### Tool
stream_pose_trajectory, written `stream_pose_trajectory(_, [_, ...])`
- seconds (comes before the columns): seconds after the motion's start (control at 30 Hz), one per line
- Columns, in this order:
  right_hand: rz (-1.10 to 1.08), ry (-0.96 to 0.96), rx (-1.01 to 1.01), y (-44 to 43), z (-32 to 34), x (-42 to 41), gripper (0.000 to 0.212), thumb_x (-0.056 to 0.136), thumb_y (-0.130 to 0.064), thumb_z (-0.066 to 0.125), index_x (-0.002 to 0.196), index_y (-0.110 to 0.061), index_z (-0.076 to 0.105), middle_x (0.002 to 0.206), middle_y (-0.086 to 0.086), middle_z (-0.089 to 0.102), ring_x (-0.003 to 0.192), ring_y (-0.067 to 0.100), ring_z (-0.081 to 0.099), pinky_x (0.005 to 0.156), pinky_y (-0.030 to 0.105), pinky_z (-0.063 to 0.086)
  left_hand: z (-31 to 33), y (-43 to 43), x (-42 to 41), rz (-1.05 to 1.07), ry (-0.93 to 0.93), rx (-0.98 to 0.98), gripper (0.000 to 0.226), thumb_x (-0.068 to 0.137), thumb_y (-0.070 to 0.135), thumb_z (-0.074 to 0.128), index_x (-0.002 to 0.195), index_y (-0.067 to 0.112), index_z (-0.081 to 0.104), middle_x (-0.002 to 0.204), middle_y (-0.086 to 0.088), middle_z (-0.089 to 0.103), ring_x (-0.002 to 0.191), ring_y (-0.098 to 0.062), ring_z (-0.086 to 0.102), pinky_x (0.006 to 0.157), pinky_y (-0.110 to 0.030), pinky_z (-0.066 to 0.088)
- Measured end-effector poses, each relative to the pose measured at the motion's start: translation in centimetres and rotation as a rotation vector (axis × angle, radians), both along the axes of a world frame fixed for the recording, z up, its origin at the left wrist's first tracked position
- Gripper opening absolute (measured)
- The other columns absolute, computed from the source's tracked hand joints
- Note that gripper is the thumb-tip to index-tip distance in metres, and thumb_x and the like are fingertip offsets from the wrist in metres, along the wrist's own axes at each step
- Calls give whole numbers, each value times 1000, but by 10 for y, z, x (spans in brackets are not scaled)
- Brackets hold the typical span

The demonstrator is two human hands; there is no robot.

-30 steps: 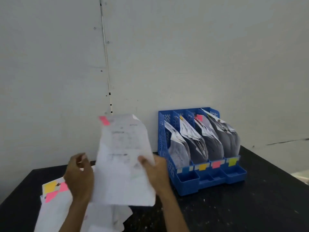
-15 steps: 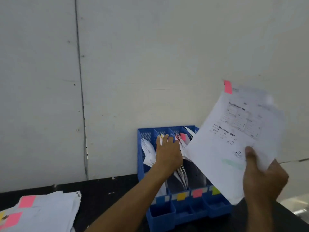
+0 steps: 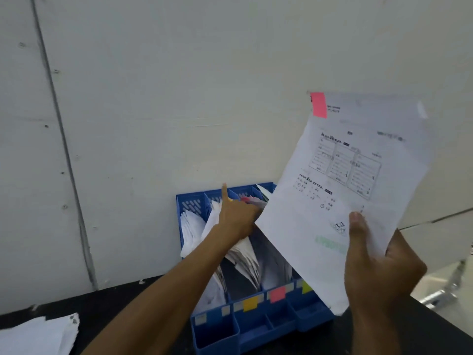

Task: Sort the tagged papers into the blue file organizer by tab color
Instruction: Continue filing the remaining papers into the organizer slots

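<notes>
Head view: the right hand [image 3: 378, 267] holds a paper [image 3: 353, 190] up on the right. The thumb lies on the front of the sheet, near its low edge, and the fingers curl behind it. The paper tilts, and a pink tab [image 3: 318, 105] sticks to its top left corner.

The left hand [image 3: 238, 216] reaches far into the blue organizer [image 3: 256, 326], among the papers [image 3: 245, 260] that stand in it. One finger points straight up. The other fingers go to the right, and the held paper hides their tips, so I cannot tell if this hand grips anything.

The paper also covers the right end of the organizer. On the near front of the organizer are a yellow label [image 3: 250, 303], a pink label [image 3: 277, 294] and a green label [image 3: 306, 286].

The organizer stands on a black table [image 3: 115, 303], against a pale wall [image 3: 179, 98]. A pile of white sheets [image 3: 38, 334] lies on the table at the near left.
</notes>
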State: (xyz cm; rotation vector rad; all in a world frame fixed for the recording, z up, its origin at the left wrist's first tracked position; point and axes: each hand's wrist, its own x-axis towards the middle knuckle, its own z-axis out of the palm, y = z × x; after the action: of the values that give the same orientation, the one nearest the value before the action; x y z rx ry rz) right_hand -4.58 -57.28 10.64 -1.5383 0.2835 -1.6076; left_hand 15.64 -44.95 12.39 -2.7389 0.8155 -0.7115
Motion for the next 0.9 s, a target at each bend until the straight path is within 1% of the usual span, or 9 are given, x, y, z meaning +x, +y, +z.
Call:
stream_pose_trajectory(0.17, [-57, 73, -153, 7, -9, 21, 31, 94, -27, 61, 108, 0, 67, 96, 8, 71, 74, 15, 64, 64, 13, 45, 11, 2, 22, -151, 70, 64, 56, 86, 10, 56, 133, 40, 48, 118, 4, 61, 119, -21, 46, 102, -46, 24])
stream_pose_trajectory(0.3, [-88, 154, -206, 22, -32, 59, 30, 95, -29, 60, 102, -1, 68, 95, 12, 72, 75, 17, 69, 64, 19, 51, 13, -1, 25, -259, 295, -127, 30, 79, -1, 46, 104, 12, 57, 102, -5, 60, 98, -28, 54, 85, -39, 34])
stream_pose_trajectory(0.4, [-29, 201, -202, 35, -56, 88, 50, 101, -45, 37, 116, -6, 65, 111, 7, 68, 99, 20, 65, 80, 30, 56, 8, -2, 40, -258, 590, -378, 19, 78, -1, 37, 86, -3, 54, 91, -19, 57, 85, -34, 56, 71, -37, 38])
stream_pose_trajectory(0.47, [29, 249, -205, 41, -70, 103, 40, 98, -35, 46, 127, -11, 59, 119, 3, 63, 109, 17, 58, 86, 27, 51, 10, -1, 35, -274, 646, -512, 19, 85, -6, 37, 74, -4, 53, 81, -18, 56, 76, -30, 54, 71, -33, 42])
stream_pose_trajectory(0.53, [84, 375, -219, 49, -82, 114, 36, 96, -26, 51, 131, -18, 55, 118, 0, 61, 106, 18, 58, 77, 29, 53, 14, 2, 22, -304, 615, -606, 27, 93, -9, 39, 75, -3, 58, 80, -23, 57, 76, -32, 54, 71, -29, 40])
stream_pose_trajectory(0.63, [-10, 626, -289, 55, -96, 126, 33, 90, -20, 58, 122, -13, 57, 109, 6, 61, 97, 25, 61, 64, 35, 54, 17, 3, 16, -242, 398, -647, 32, 102, -1, 29, 119, -16, 52, 128, -37, 49, 121, -47, 48, 97, -40, 40])
stream_pose_trajectory(0.73, [21, 820, -274, 53, -103, 129, 29, 90, -11, 56, 119, -13, 55, 101, 6, 64, 89, 22, 62, 65, 31, 49, 5, 0, 28, -285, 287, -775, 23, 96, 18, 47, 103, 0, 60, 114, -26, 60, 108, -42, 56, 89, -48, 45])
stream_pose_trajectory(0.8, [49, 935, -272, 51, -105, 126, 16, 95, -16, 49, 110, -15, 55, 96, 3, 65, 84, 18, 62, 64, 25, 44, 0, -4, 42, -289, 252, -754, 36, 92, 19, 58, 126, 9, 55, 116, -14, 62, 106, -32, 59, 87, -46, 50])
stream_pose_trajectory(0.9, [28, 894, -170, 45, -103, 124, 18, 94, -20, 54, 111, -15, 56, 100, 6, 66, 88, 24, 64, 64, 28, 44, -1, -6, 47, -415, 214, -879, 41, 91, 14, 58, 131, 10, 49, 110, -14, 61, 98, -29, 59, 86, -48, 50])
